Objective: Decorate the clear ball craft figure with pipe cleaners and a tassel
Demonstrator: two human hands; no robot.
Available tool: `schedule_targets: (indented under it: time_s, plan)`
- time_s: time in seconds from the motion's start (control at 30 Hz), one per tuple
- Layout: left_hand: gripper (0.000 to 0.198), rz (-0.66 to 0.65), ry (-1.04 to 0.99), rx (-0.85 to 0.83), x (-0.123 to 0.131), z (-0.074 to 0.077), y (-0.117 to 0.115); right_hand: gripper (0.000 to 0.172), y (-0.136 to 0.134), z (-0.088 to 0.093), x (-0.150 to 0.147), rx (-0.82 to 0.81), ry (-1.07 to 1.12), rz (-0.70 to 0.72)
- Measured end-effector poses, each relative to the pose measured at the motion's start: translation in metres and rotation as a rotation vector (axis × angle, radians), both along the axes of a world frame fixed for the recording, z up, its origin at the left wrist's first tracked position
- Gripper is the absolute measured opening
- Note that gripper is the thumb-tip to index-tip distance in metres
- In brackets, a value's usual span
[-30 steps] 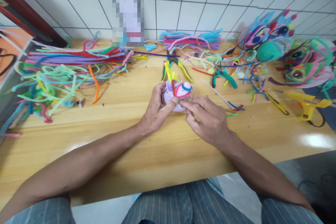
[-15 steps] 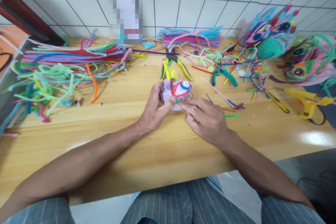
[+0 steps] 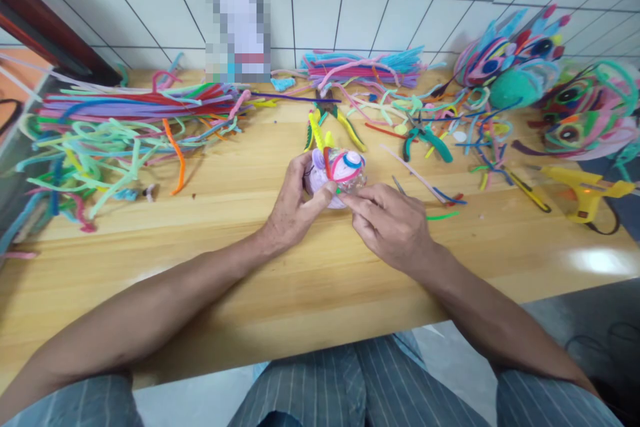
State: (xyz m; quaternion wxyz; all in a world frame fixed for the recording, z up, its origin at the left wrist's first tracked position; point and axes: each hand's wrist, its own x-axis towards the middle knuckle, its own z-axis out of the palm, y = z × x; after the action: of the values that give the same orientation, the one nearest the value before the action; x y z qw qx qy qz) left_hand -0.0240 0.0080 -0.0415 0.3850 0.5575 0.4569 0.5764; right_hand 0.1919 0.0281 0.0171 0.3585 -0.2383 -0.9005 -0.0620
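Note:
My left hand is closed round a small rounded craft piece of lilac pipe cleaner and clear plastic. On it sit a pink and red outline, a blue-ringed white eye and yellow stalks on top. Between my left thumb and my right fingertips shows a bit of green pipe cleaner. The fingers of my right hand pinch at this bit, against the craft piece's near side. A thin grey pointed tip juts out behind my right hand; whether I hold it cannot be made out.
Yellow-handled pliers and teal-handled pliers lie behind. Pipe-cleaner bundles and loose green ones fill the left. On the right are a yellow glue gun, a yellow cutter and finished colourful craft pieces.
Both hands keep their hold on the craft piece with barely any movement. The view has shifted very slightly.

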Motion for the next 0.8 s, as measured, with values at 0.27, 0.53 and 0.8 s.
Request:
schedule_targets:
  time_s: [0.27,0.53,0.8]
  plan:
    - [0.060,-0.009,0.010,-0.001,-0.0034,0.0020,-0.0018,0.040,0.0000,-0.0069,0.0026,-0.055,-0.009,0.004]
    - [0.062,-0.006,0.035,0.005,-0.0037,-0.0001,-0.0012,0.032,-0.0009,-0.0027,0.0009,-0.011,-0.006,0.003]
    - [0.063,-0.035,0.072,-0.002,-0.0051,-0.0006,0.0020,0.035,-0.0024,-0.0041,0.0019,-0.027,-0.026,-0.015]
